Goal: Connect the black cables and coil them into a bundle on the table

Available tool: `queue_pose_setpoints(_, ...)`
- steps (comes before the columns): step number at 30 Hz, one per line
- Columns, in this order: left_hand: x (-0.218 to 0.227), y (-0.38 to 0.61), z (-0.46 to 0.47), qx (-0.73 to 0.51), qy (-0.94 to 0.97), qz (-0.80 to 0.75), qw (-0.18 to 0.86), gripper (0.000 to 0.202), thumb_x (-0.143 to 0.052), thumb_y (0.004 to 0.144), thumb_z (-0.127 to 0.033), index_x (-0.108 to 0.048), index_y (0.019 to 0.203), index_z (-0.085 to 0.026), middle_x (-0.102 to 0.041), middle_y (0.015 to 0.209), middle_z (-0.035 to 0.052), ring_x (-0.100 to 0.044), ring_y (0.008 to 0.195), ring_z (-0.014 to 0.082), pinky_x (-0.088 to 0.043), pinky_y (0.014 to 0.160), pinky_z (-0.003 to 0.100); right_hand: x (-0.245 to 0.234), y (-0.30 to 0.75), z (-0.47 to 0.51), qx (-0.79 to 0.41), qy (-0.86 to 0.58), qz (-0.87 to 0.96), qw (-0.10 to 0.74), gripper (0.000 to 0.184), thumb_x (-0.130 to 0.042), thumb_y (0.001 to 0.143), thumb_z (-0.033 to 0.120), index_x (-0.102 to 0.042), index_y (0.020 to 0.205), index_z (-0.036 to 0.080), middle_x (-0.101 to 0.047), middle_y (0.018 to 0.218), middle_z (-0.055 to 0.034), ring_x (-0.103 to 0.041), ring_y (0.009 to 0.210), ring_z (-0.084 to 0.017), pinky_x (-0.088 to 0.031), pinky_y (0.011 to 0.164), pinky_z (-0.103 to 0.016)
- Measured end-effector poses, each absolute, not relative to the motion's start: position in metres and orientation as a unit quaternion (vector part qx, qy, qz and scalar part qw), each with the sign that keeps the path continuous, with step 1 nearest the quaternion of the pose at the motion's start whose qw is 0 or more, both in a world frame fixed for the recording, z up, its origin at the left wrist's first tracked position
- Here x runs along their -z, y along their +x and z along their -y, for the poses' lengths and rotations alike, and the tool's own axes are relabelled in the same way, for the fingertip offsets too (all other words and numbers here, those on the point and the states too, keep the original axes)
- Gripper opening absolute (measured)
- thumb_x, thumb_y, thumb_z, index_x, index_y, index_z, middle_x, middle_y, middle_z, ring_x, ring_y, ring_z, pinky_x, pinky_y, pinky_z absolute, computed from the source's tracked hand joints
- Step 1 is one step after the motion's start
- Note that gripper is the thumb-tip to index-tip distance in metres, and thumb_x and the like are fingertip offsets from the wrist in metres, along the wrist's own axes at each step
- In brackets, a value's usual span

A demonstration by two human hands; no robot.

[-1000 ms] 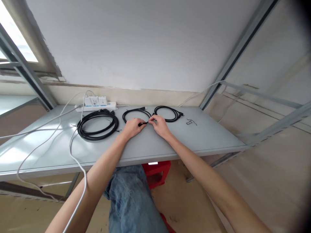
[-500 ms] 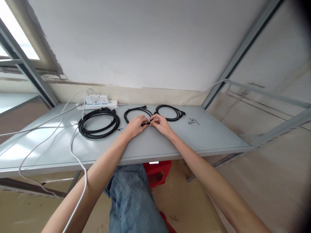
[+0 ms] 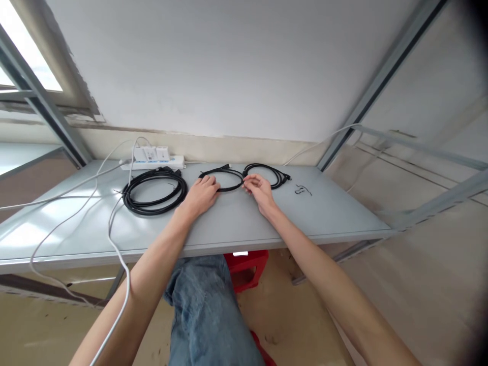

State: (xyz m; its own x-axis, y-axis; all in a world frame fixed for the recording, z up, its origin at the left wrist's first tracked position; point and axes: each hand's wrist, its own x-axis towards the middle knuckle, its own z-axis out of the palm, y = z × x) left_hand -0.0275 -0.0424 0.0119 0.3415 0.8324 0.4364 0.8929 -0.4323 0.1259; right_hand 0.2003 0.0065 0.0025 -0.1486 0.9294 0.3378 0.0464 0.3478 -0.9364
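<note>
A coiled black cable (image 3: 229, 189) lies in the middle of the grey tabletop, its plug end (image 3: 225, 166) at the back. My left hand (image 3: 204, 193) is closed over the left side of this coil, its curled fingers hiding part of the cable. At the coil's right side my right hand (image 3: 260, 192) pinches the cable between thumb and fingertips. Just behind and right of that hand rests a second coiled black cable (image 3: 263, 165). Thin black twist ties (image 3: 303, 190) lie farther right.
A larger black cable coil (image 3: 152, 207) sits at the left. Behind it, a white power strip (image 3: 173, 162) carries several white plugs. White cords (image 3: 114, 239) trail over the table's left part and my left forearm. A red stool (image 3: 253, 262) stands under the front edge.
My hands have moved apart from their meeting point in front of the middle coil. The left went left and the right slightly right, each now at one side of that coil.
</note>
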Motion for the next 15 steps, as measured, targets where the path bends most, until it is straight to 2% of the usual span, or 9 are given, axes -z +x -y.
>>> queue_pose_setpoints(2, -0.018, -0.029, 0.044, 0.288, -0.796, 0.533, 0.025, 0.018, -0.050, 0.101, -0.027, -0.063, 0.091, -0.020, -0.064, 0.095, 0.0108, -0.060, 0.099, 0.0270, -0.046, 0.091, 0.039, -0.005, 0.202, -0.004, -0.385, -0.387, 0.632, 0.550, 0.035, -0.059, 0.090, 0.049, -0.056, 0.114, 0.024, -0.071, 0.091, -0.0048, -0.064, 0.076, -0.018, -0.049, 0.065, -0.028)
queue_pose_setpoints(5, -0.029, -0.028, 0.042, 0.481, -0.694, 0.533, -0.057, 0.025, -0.049, 0.104, -0.038, -0.055, 0.087, -0.022, -0.055, 0.076, 0.0025, -0.053, 0.075, 0.0184, -0.044, 0.075, 0.031, -0.007, 0.201, 0.003, -0.277, -0.403, 0.637, 0.596, 0.037, -0.044, 0.101, 0.048, -0.048, 0.128, 0.023, -0.068, 0.100, -0.0086, -0.064, 0.087, -0.020, -0.051, 0.073, -0.032)
queue_pose_setpoints(9, -0.041, -0.025, 0.038, 0.711, -0.533, 0.401, -0.224, 0.043, -0.055, 0.101, -0.053, -0.040, 0.075, -0.023, -0.031, 0.063, -0.0055, -0.034, 0.057, 0.0115, -0.036, 0.058, 0.025, -0.006, 0.197, 0.010, -0.153, -0.408, 0.673, 0.598, 0.042, -0.051, 0.100, 0.046, -0.046, 0.133, 0.021, -0.061, 0.116, -0.0139, -0.061, 0.103, -0.024, -0.052, 0.087, -0.037)
queue_pose_setpoints(12, -0.040, -0.022, 0.035, 0.744, -0.466, 0.316, -0.361, 0.048, -0.060, 0.099, -0.051, -0.032, 0.071, -0.023, -0.018, 0.064, -0.0085, -0.023, 0.052, 0.0083, -0.031, 0.052, 0.022, -0.004, 0.200, 0.008, -0.135, -0.429, 0.649, 0.613, 0.046, -0.051, 0.100, 0.046, -0.043, 0.138, 0.021, -0.058, 0.125, -0.0167, -0.060, 0.111, -0.026, -0.052, 0.095, -0.040)
queue_pose_setpoints(15, -0.031, -0.019, 0.032, 0.734, -0.418, 0.319, -0.430, 0.045, -0.062, 0.099, -0.044, -0.032, 0.072, -0.023, -0.018, 0.064, -0.0096, -0.022, 0.051, 0.0066, -0.029, 0.049, 0.019, 0.001, 0.206, 0.004, -0.243, -0.447, 0.624, 0.593, 0.042, -0.037, 0.105, 0.042, -0.039, 0.141, 0.020, -0.066, 0.115, -0.0152, -0.067, 0.100, -0.024, -0.053, 0.093, -0.041)
